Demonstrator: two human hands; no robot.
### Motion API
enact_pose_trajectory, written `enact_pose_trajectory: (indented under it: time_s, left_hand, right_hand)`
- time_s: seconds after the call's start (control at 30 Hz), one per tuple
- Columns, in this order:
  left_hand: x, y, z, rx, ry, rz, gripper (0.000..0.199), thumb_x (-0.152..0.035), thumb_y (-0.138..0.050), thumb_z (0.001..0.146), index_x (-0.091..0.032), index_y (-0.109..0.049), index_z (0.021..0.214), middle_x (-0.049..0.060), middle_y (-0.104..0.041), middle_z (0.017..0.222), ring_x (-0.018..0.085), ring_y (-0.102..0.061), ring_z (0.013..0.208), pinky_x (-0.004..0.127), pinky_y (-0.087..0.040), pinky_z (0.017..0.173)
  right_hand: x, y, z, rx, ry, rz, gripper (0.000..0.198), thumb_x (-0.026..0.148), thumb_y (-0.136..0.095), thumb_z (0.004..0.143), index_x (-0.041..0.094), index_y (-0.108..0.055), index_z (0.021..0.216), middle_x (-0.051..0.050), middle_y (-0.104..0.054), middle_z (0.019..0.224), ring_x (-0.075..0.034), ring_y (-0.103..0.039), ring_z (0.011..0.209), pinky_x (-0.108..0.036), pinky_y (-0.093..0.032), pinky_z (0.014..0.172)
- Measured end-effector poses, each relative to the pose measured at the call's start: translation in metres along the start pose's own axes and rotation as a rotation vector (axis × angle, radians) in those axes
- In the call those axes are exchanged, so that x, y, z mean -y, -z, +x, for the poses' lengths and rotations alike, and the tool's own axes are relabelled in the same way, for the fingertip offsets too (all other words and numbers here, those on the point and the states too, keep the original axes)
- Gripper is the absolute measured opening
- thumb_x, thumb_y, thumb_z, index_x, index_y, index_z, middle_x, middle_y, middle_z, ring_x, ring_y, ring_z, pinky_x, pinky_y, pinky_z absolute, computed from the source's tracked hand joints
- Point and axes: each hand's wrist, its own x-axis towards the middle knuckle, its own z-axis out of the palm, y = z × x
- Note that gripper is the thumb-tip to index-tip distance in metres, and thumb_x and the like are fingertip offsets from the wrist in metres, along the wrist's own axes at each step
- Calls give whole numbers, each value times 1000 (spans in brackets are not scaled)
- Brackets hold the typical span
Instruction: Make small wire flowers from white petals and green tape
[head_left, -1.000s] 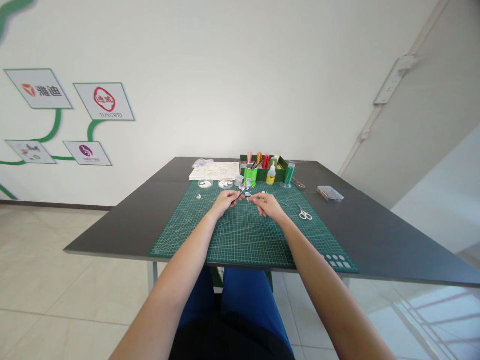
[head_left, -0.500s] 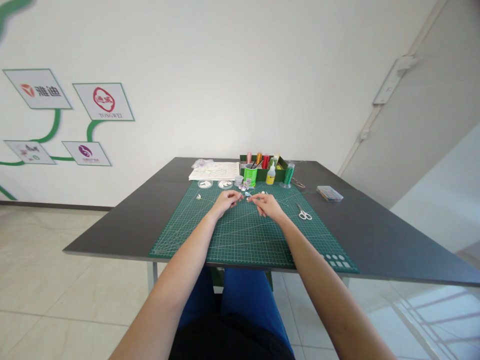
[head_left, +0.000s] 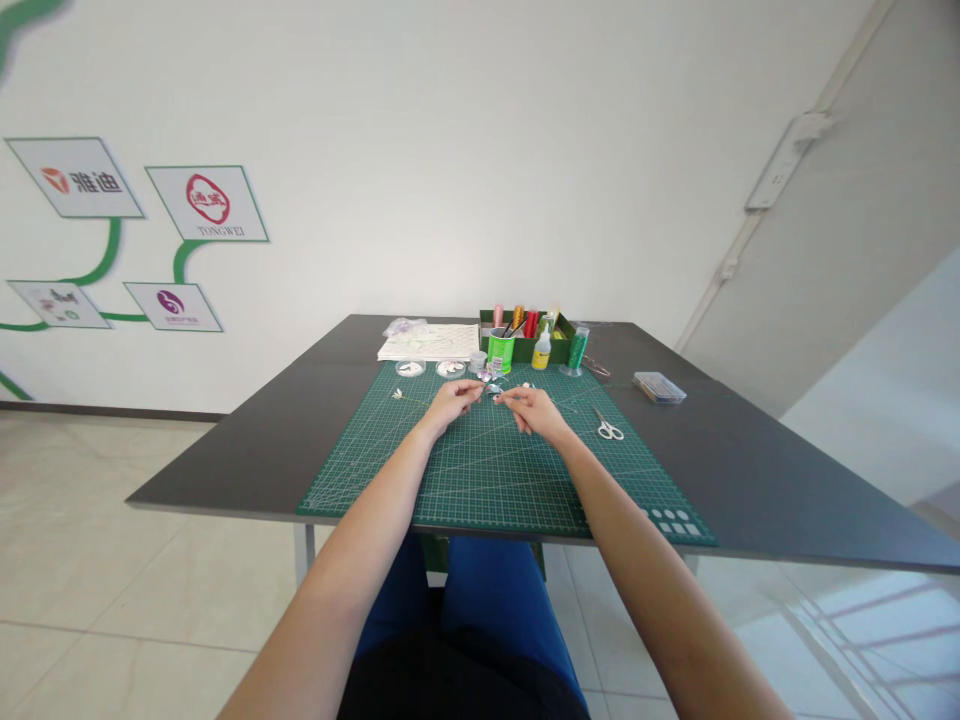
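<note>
Over the green cutting mat [head_left: 487, 480], my left hand [head_left: 454, 402] is closed in a pinch, fingertips pointing right. Facing it from the right, my right hand [head_left: 532, 410] is closed too, thumb and forefinger together. What sits between the fingers of each hand is too small to make out. A small pale shiny piece [head_left: 494, 389] shows between the two hands, and I cannot tell whether it is held or lying down. Just behind the hands stands a bright green can [head_left: 500, 352] with dark-handled tools in it. A small white flower-like piece [head_left: 397, 394] lies left of my left hand.
White-handled scissors [head_left: 610, 430] lie to the right on the mat. Behind are two shallow dishes [head_left: 410, 369] of white bits, a glue bottle [head_left: 541, 350], a green thread spool [head_left: 577, 350] and a green box [head_left: 487, 320] of spools. A clear case [head_left: 660, 388] sits farther right.
My left fingertips have shifted very slightly at the pinch. My right hand stays almost where it was, and nothing else has visibly moved.
</note>
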Motion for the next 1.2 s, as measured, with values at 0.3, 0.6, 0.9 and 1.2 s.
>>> enact_pose_trajectory:
  time_s: [0.3,0.6,0.9,1.2]
  left_hand:
    - [-5,-1,-3,18,-2,-19,39,-40,-76,71,-12,-73,99,-2,-53,64,5,-36,48,22,-24,49]
    - [-5,-2,-4,19,-31,-1,38,-42,-75,71,-13,-73,96,-2,-53,62,6,-36,47,22,-24,47]
    - [-6,-4,-2,7,-45,-88,37,-40,-80,66,-13,-69,89,-1,-56,65,6,-42,49,19,-28,44]
    - [-15,-6,-6,-31,40,-411,37,-29,-85,62,-16,-64,89,1,-63,82,9,-58,69,26,-55,66]
  right_hand:
    - [4,-1,-2,13,3,-12,38,42,-55,84,11,-70,99,6,-49,36,-8,-36,28,-19,-30,35]
    - [3,-1,-1,30,7,-31,37,42,-54,84,11,-70,97,6,-49,37,-8,-37,28,-18,-31,34]
    - [3,-1,-1,41,-1,-25,37,42,-54,83,11,-69,97,6,-50,37,-8,-38,28,-18,-30,34]
    - [1,-2,-1,45,-1,-7,37,43,-54,84,11,-68,98,7,-49,37,-7,-36,28,-18,-29,34]
